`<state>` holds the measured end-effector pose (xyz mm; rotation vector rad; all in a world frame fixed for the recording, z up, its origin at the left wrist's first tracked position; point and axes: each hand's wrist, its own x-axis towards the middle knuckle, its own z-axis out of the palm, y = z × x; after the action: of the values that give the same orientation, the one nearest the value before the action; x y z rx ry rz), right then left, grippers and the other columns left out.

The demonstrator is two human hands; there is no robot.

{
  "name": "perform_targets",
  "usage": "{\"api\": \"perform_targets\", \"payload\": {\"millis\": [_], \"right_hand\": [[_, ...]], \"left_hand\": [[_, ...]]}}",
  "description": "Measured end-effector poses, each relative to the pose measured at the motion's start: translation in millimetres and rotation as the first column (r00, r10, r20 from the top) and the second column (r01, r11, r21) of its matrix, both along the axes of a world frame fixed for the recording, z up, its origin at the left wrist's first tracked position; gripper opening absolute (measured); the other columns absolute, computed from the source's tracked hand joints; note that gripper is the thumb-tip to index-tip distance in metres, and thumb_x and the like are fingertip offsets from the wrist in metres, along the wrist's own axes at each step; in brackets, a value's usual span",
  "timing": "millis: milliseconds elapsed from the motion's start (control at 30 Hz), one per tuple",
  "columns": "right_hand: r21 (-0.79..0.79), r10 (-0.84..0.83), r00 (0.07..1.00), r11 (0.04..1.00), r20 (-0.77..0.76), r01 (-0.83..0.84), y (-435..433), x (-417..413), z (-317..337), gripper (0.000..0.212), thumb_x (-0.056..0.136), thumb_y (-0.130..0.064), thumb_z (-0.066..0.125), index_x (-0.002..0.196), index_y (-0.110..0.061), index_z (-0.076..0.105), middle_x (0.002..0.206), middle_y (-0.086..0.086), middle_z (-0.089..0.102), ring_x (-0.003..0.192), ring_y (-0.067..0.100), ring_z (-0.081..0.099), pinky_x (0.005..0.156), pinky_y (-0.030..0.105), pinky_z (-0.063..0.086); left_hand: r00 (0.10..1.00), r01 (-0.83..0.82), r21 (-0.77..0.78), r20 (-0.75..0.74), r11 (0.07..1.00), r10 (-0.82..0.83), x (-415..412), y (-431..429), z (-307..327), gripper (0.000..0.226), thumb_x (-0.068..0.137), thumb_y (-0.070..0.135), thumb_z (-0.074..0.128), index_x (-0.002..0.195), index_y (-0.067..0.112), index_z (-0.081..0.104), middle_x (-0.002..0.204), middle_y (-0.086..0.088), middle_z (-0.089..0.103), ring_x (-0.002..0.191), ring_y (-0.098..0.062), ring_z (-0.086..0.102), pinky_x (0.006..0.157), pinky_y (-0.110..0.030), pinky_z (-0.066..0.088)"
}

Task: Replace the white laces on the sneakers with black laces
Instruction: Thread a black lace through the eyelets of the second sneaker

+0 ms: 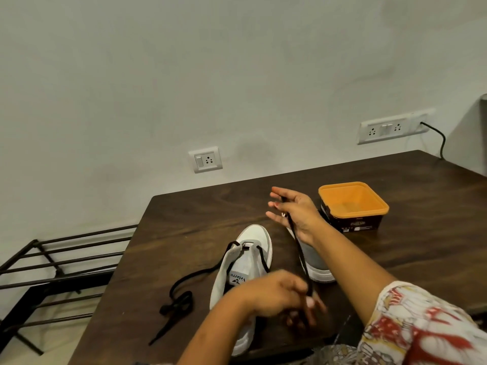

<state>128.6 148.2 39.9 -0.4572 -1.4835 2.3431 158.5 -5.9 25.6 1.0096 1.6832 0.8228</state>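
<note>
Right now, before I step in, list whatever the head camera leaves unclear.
- Second sneaker: head view, mostly hidden behind the right forearm; lacing unseen.
- Left hand: head view, motion-blurred; its grip on the black lace is unclear.
- Near sneaker: head view, heel covered by the left hand and arm.
- Orange tub: head view, label print too small to read.

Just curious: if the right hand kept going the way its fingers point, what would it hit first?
Probably nothing near: the right hand, holding the black lace, points left over bare table; only the wall lies beyond, depth unclear.
</note>
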Motion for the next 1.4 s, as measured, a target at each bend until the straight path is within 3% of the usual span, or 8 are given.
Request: {"api": "perform_targets", "payload": {"millis": [167, 300, 533, 700, 867, 1067, 1233, 1400], "right_hand": [[0.037, -0.061, 0.996, 0.998, 0.061, 0.059, 15.7, -2.5, -9.7, 0.037, 0.1, 0.003, 0.038, 0.132, -0.006, 0.052, 0.126, 0.008, 0.057, 0.078, 0.012, 0.061, 0.058, 0.021, 0.058], [0.11, -0.024, 0.996, 0.994, 0.085, 0.014, 15.6, -1.9, -10.9, 0.034, 0.101, -0.002, 0.036, 0.131, -0.012, 0.05, 0.116, 0.008, 0.063, 0.056, 0.006, 0.054, 0.049, 0.016, 0.048], [0.225, 0.165, 0.968, 0.952, 0.191, -0.207, 10.9, -0.3, -11.6, 0.032, 0.096, 0.008, 0.037, 0.112, -0.005, 0.061, 0.091, 0.006, 0.066, 0.066, 0.009, 0.057, 0.059, 0.02, 0.05], [0.276, 0.183, 0.959, 0.931, 0.218, -0.24, -1.6, -1.6, -17.6, 0.014, 0.09, -0.016, 0.064, 0.081, -0.005, 0.062, 0.068, 0.003, 0.061, 0.057, 0.008, 0.051, 0.052, 0.017, 0.047], [0.435, 0.179, 0.936, 0.848, 0.302, -0.303, -9.4, -4.1, -26.2, 0.009, 0.091, -0.003, 0.059, 0.085, -0.007, 0.065, 0.073, 0.006, 0.066, 0.051, 0.008, 0.045, 0.048, 0.016, 0.041], [0.577, 0.096, 0.901, 0.738, 0.422, -0.349, -14.0, -10.7, -39.8, 0.017, 0.089, -0.001, 0.061, 0.074, -0.007, 0.066, 0.071, 0.008, 0.066, 0.046, 0.007, 0.048, 0.044, 0.015, 0.041], [0.694, 0.032, 0.918, 0.645, 0.395, -0.321, -21.2, -18.6, -48.8, 0.011, 0.086, -0.008, 0.068, 0.075, -0.009, 0.071, 0.063, 0.002, 0.061, 0.053, 0.012, 0.053, 0.057, 0.023, 0.048], [0.779, -0.03, 0.938, 0.566, 0.345, -0.269, -37.2, -27.3, -51.0, 0.016, 0.084, -0.007, 0.068, 0.075, -0.019, 0.073, 0.057, -0.009, 0.057, 0.056, 0.004, 0.052, 0.059, 0.018, 0.045]], "left_hand": [[0.844, 0.051, -0.372, -0.48, 0.927, -0.239, 4.1, -3.9, -7.9, 0.018, 0.093, 0.007, 0.051, 0.105, 0.0, 0.063, 0.1, -0.02, 0.062, 0.083, -0.027, 0.063, 0.07, -0.023, 0.046], [0.739, -0.128, -0.205, -0.672, 0.97, -0.044, -13.5, -4.6, -14.3, 0.035, 0.091, 0.014, 0.057, 0.126, 0.015, 0.059, 0.128, -0.008, 0.058, 0.116, -0.025, 0.055, 0.099, -0.034, 0.045], [0.338, -0.534, 0.293, -0.786, 0.793, 0.518, -44.0, -18.0, -11.7, 0.018, 0.09, 0.028, 0.054, 0.105, 0.025, 0.062, 0.112, 0.003, 0.061, 0.101, -0.017, 0.058, 0.083, -0.032, 0.048], [0.216, -0.583, 0.238, -0.877, 0.777, 0.43, -57.9, -13.1, -22.3, 0.03, 0.087, 0.053, 0.054, 0.1, 0.028, 0.065, 0.111, 0.005, 0.047, 0.106, -0.017, 0.042, 0.083, -0.031, 0.045], [0.492, -0.634, 0.048, -0.745, 0.772, 0.45, -82.8, -24.5, -32.7, 0.028, 0.089, 0.027, 0.056, 0.117, 0.021, 0.057, 0.117, -0.008, 0.059, 0.103, -0.028, 0.059, 0.086, -0.037, 0.051], [0.362, -0.697, 0.26, -0.677, 0.668, 0.641, -89.3, -24.9, -30.0, 0.02, 0.088, 0.025, 0.056, 0.107, 0.025, 0.063, 0.112, 0.001, 0.066, 0.103, -0.023, 0.06, 0.082, -0.03, 0.046], [0.484, -0.663, 0.046, -0.735, 0.747, 0.475, -95.7, -25.9, -28.5, 0.021, 0.09, 0.028, 0.053, 0.102, 0.024, 0.07, 0.109, -0.006, 0.068, 0.104, -0.027, 0.06, 0.08, -0.029, 0.044], [0.577, -0.72, -0.014, -0.566, 0.693, 0.588, -113.3, -32.1, -33.4, 0.018, 0.088, 0.02, 0.054, 0.092, 0.03, 0.069, 0.108, -0.003, 0.068, 0.104, -0.024, 0.059, 0.083, -0.028, 0.044]]}}
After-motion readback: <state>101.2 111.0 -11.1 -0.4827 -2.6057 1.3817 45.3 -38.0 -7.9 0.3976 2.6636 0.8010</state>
